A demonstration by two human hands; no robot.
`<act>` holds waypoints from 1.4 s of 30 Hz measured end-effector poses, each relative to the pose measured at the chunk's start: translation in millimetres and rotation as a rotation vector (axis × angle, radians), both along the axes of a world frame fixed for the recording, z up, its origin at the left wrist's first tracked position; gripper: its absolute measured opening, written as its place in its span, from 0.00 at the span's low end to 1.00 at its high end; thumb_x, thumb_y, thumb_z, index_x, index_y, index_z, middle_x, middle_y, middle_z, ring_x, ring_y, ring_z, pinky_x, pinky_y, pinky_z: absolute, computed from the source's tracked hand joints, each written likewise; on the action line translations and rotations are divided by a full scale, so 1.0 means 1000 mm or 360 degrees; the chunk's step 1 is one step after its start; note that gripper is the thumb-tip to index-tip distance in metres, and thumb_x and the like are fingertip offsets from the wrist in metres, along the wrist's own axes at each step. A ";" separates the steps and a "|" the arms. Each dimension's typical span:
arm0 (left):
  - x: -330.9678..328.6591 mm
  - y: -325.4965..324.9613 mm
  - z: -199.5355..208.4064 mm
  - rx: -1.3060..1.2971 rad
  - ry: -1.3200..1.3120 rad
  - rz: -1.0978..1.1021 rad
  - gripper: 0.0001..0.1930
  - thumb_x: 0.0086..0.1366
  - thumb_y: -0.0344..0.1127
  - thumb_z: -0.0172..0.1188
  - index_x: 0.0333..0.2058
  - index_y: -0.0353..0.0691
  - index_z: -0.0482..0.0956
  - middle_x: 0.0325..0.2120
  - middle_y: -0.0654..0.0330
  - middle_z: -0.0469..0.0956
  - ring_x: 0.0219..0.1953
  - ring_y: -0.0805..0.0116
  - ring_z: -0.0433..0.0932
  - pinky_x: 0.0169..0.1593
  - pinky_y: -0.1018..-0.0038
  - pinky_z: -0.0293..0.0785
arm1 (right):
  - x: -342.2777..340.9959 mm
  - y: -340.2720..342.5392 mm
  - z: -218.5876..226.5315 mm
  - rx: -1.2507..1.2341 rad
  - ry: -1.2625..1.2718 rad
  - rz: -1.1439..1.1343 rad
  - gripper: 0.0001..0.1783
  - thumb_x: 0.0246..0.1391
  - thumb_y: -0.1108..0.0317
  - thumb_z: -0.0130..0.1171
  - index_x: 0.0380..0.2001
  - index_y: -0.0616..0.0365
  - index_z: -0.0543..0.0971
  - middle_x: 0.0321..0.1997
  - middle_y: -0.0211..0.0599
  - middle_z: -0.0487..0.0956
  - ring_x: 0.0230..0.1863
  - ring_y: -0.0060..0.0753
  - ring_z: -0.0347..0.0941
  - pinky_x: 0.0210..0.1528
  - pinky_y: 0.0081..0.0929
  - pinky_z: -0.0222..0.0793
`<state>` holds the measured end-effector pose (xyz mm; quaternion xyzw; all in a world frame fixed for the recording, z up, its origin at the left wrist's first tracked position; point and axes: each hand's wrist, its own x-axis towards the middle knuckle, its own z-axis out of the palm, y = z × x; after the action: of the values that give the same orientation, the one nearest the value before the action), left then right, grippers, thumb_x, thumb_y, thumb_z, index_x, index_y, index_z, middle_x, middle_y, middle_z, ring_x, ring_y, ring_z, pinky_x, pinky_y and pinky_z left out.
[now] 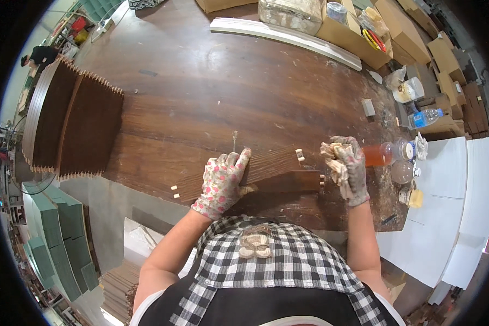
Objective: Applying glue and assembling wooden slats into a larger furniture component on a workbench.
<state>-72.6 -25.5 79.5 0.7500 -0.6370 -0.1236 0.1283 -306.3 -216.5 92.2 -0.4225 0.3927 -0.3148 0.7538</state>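
Note:
In front of me on the brown table [174, 119] lies a dark brown grooved wooden slat [274, 164] with pale dowels at its ends. It sits slantwise, and a second brown wooden piece [290, 183] with dowel ends shows along its near side. My left hand [218, 185], in a white glove with pink dots, is closed over the grooved slat, thumb on the near side. To the right, my right hand [355, 171], in a soiled glove, clutches a crumpled beige rag [337, 162], apart from the wood.
Two tall stacks of brown slats [89, 122] stand at the left. On the right are a bottle of reddish liquid [377, 154], a clear bottle [426, 118], a white tub [409, 90] and a small block [368, 107]. White strips [282, 38] and cartons [358, 35] line the far edge.

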 end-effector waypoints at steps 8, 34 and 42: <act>-0.035 -0.010 -0.036 0.0017 0.0066 0.0027 0.45 0.45 0.54 0.72 0.59 0.40 0.65 0.45 0.55 0.69 0.48 0.55 0.70 0.48 0.58 0.68 | -0.004 0.017 -0.052 -0.0874 0.0647 -0.0081 0.11 0.51 0.78 0.59 0.40 0.61 0.74 0.39 0.35 0.76 0.38 0.27 0.73 0.44 0.25 0.71; -0.031 -0.001 -0.051 -0.0127 -0.0008 -0.0038 0.42 0.51 0.56 0.66 0.59 0.39 0.64 0.43 0.56 0.69 0.46 0.58 0.69 0.48 0.60 0.64 | 0.015 0.044 -0.103 -0.2211 0.1413 0.0050 0.09 0.47 0.67 0.55 0.34 0.52 0.75 0.37 0.35 0.73 0.41 0.42 0.67 0.42 0.37 0.64; -0.026 0.003 -0.043 -0.0126 -0.0017 0.0027 0.36 0.57 0.56 0.60 0.58 0.37 0.67 0.44 0.53 0.71 0.47 0.55 0.70 0.47 0.61 0.69 | -0.038 0.014 -0.067 -0.1787 0.1236 -0.0092 0.06 0.56 0.68 0.55 0.32 0.60 0.71 0.35 0.39 0.72 0.39 0.39 0.70 0.45 0.33 0.66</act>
<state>-98.4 -22.9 36.2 0.7502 -0.6358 -0.0934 0.1556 -344.5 -202.1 24.9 -0.8211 0.4231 -0.3164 0.2160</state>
